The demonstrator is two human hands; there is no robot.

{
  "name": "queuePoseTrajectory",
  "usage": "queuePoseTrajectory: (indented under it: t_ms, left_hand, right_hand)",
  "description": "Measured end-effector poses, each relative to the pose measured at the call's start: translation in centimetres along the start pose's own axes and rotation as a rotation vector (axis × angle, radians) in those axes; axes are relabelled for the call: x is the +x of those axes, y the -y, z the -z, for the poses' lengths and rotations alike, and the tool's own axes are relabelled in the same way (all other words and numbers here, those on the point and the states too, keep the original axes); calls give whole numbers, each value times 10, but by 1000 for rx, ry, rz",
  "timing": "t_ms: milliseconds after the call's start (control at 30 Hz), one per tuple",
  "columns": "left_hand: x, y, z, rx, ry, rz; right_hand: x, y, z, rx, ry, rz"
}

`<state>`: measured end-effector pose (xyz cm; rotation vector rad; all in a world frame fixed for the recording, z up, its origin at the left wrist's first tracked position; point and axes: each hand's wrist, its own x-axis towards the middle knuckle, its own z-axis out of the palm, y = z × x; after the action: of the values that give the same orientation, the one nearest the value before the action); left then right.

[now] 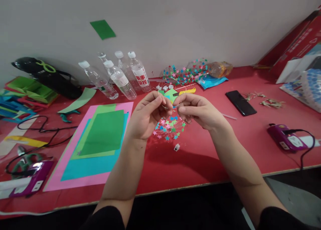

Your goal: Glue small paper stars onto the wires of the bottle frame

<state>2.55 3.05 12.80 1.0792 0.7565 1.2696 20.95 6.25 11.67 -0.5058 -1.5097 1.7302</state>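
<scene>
Over the middle of the red table, my left hand (pixel 154 111) and my right hand (pixel 192 109) are close together, both with fingers pinched. A thin wire (pixel 165 106) runs from the left fingertips, and a curved piece of it shows at the right ones. Its full length is hard to follow. Below and behind my hands lies a clear piece covered with colourful paper stars (pixel 169 128). A small white block with a black spot (pixel 177 147) rests on the table nearer to me. Just beyond my hands are a yellow cutter (pixel 188 91) and green paper (pixel 171 94).
Several plastic bottles (pixel 122 84) stand by the wall, left of a star-covered clear bottle (pixel 184 72). Coloured paper sheets (pixel 102 133) lie at left, near scissors (pixel 25 161) and a purple power device (pixel 37 178). A phone (pixel 240 102) and another purple device (pixel 287 138) lie at right.
</scene>
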Motion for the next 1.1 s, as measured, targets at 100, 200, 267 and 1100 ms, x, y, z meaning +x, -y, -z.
queuePoseTrajectory:
  t_ms: [100,200,267,1100]
  left_hand:
    - [4,4,-2,-40,-28,74]
    - [7,7,-2,-78,-38,166]
    - [9,9,-1,-113,-27,211]
    - [-5,18,-2,1230,-198,-843]
  right_hand:
    - [1,0,-1,-128,-57,-48]
    - [4,-2,-4,-249,-129,-66]
    - [4,-3,-7,-305,-180,-38]
    - [-10,3,-23,-772,-412,190]
